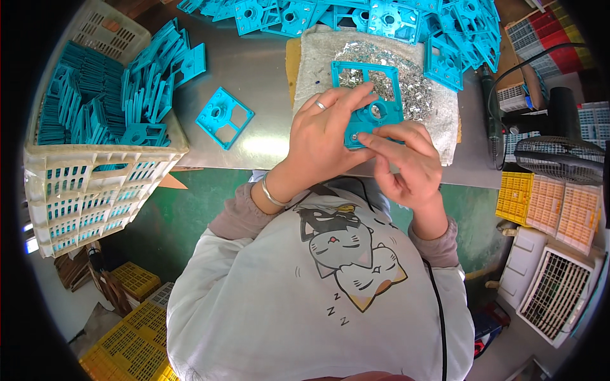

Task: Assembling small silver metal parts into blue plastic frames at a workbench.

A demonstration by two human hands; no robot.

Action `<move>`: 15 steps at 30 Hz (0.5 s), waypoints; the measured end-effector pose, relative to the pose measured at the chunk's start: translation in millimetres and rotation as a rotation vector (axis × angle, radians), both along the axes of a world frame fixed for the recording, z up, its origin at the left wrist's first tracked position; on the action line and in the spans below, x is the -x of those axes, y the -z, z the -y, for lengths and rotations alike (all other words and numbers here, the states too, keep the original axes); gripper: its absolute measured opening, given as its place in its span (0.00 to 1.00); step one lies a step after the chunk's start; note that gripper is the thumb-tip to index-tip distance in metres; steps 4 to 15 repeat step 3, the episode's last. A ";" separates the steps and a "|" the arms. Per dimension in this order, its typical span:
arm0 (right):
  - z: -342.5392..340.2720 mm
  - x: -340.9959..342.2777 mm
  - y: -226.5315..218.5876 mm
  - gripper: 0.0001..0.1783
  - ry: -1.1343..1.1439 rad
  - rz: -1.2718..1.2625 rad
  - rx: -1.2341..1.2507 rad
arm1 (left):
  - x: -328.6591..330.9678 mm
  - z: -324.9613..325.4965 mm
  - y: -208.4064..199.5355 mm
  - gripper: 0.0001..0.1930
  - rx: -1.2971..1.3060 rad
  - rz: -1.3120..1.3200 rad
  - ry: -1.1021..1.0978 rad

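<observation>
My left hand (324, 130), with a ring on one finger, grips a teal plastic frame (393, 79) by its left side, above a white cloth. The frame has rectangular openings and a round central hole. A small round metal piece (354, 136) sits in its near left corner. Right beside that piece, the fingertips of my right hand (410, 162) are closed together against the frame's near edge; anything between them is too small to make out. Beyond the frame, many small shiny metal pieces (416, 95) lie heaped on the cloth (311, 54).
Another teal frame (218, 112) lies alone on the metal table (264, 76). Many more are piled along the far side (295, 18). To the left, a white crate (101, 184) holds stacked teal frames. A power screwdriver (491, 117) and a black fan (559, 149) are at the right.
</observation>
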State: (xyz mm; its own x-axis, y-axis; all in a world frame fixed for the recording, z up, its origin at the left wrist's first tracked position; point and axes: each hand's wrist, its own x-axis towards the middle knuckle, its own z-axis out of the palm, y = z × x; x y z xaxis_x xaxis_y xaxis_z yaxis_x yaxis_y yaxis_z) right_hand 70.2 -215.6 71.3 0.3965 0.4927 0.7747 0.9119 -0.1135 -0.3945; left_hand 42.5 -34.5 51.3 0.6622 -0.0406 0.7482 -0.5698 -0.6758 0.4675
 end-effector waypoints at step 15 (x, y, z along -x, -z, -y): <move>1.0 2.4 -2.2 0.18 0.021 0.077 0.079 | -1.6 0.9 0.2 0.43 -0.028 0.026 0.000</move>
